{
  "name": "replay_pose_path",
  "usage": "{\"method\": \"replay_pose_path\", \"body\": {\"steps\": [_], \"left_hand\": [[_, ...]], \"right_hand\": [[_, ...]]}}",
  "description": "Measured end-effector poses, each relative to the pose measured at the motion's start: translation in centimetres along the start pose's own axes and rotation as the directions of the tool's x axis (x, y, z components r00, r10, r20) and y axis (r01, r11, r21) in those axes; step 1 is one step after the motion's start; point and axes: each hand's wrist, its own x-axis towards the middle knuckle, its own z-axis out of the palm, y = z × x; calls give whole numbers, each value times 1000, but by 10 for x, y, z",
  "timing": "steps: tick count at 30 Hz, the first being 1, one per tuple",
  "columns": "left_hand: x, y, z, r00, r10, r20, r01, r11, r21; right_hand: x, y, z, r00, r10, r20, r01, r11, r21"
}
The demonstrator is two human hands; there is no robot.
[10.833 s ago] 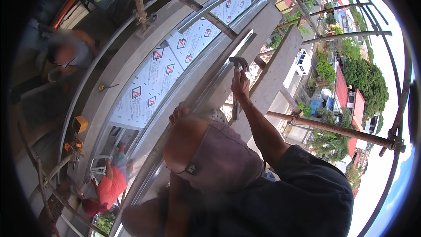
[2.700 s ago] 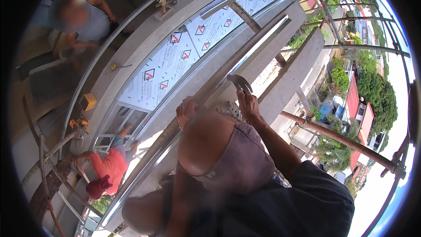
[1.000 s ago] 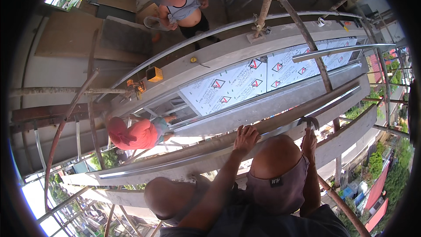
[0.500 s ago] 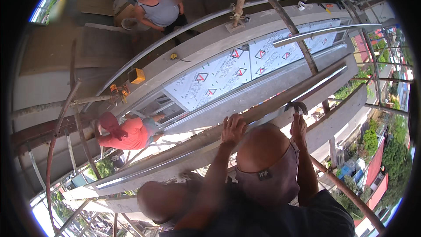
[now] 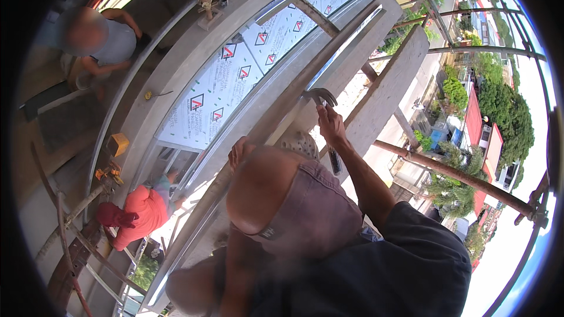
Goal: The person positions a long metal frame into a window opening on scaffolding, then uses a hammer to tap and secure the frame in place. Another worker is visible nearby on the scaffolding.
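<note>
I count two hands at work, and only one hammer (image 5: 321,95). The right hand (image 5: 332,128) is closed around its handle, gripping high, just below the dark claw head; the lower handle comes out beneath the fist. The right arm reaches forward from the dark sleeve (image 5: 405,229) with bent elbow, the forearm rising to the fist. The hammer head is at one shiny metal strip (image 5: 346,47) — whether they touch, I cannot tell.

The left hand (image 5: 237,152) is farther to the left, beyond the raised knee (image 5: 261,185). Its fingers are bent, but the knee hides much of it, so I cannot say how far it is open or what it holds. A second knee (image 5: 194,287) shows at the lower edge.

On the right of the strip I see two boards, one beside it (image 5: 370,38) and one farther out (image 5: 393,82). Three yellow things lie along the curved ledge: a box (image 5: 118,144), a power tool (image 5: 110,174) and a small tape measure (image 5: 148,95). Two other persons are near — one in red (image 5: 147,214), one in grey (image 5: 114,41).
</note>
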Motion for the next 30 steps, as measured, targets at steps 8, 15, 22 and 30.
{"method": "replay_pose_path", "body": {"steps": [8,15,22,30], "left_hand": [[2,-4,-7,1000,-14,-7,14,1000,9],[1,-2,-11,1000,-23,-6,24,1000,10],[-1,2,-11,1000,-30,-7,30,1000,-1],[-2,0,-13,997,-71,-1,71,997,16]], "right_hand": [[6,-20,6,1000,-8,-7,8,1000,-6],[-8,-36,9,998,-35,60,36,999,-10],[-20,-21,16,987,-67,147,93,981,-171],[-37,-57,21,997,7,83,2,994,-110]]}}
